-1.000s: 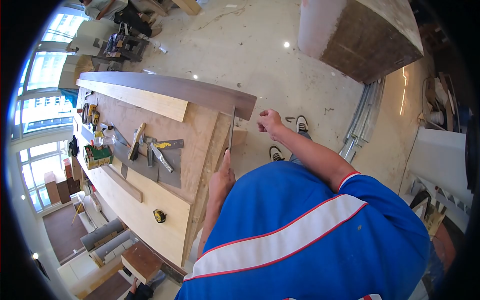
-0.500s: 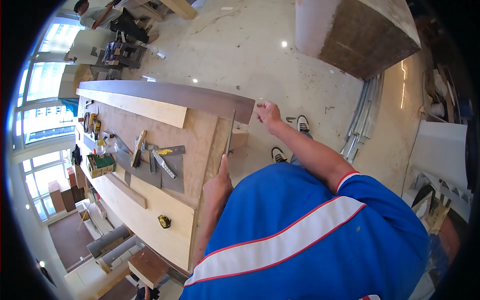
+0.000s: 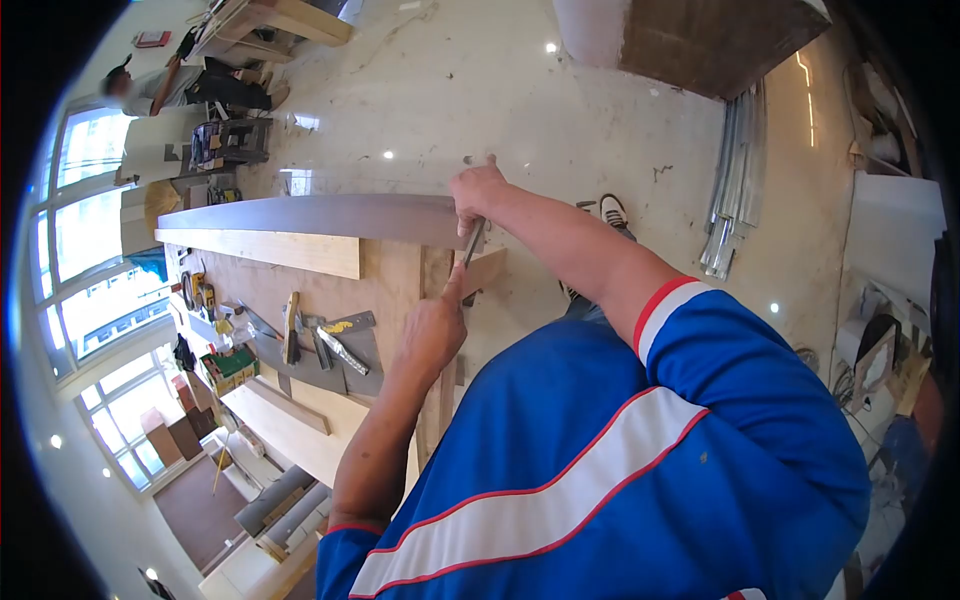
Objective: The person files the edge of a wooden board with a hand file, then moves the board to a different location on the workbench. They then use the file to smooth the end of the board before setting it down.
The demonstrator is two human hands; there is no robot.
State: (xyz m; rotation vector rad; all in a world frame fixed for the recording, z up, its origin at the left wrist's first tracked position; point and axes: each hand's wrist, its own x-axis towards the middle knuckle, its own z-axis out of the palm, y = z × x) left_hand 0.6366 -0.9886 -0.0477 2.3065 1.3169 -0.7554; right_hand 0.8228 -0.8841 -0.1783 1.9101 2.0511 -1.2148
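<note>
A long, thin metal file (image 3: 474, 245) slants across the near end of a brown-faced board (image 3: 330, 215). My left hand (image 3: 437, 328) is closed around its lower end, the forefinger stretched along it. At the upper end my right hand (image 3: 477, 195) grips the file, close against the board's end corner and partly covering it. The brown board stands on edge along the far side of the workbench (image 3: 400, 290). Beside it lies a pale wood strip (image 3: 270, 252).
On the bench lie a hand plane (image 3: 291, 328), a metal square (image 3: 350, 323), a green box (image 3: 230, 368) and a wood strip (image 3: 290, 405). Metal channels (image 3: 735, 180) lie on the floor at right, near a large block (image 3: 720, 45). Another person (image 3: 180, 90) is at upper left.
My right hand has come from beyond the board's end onto the file's upper end. My left hand has moved slightly up with the file. The view has shifted.
</note>
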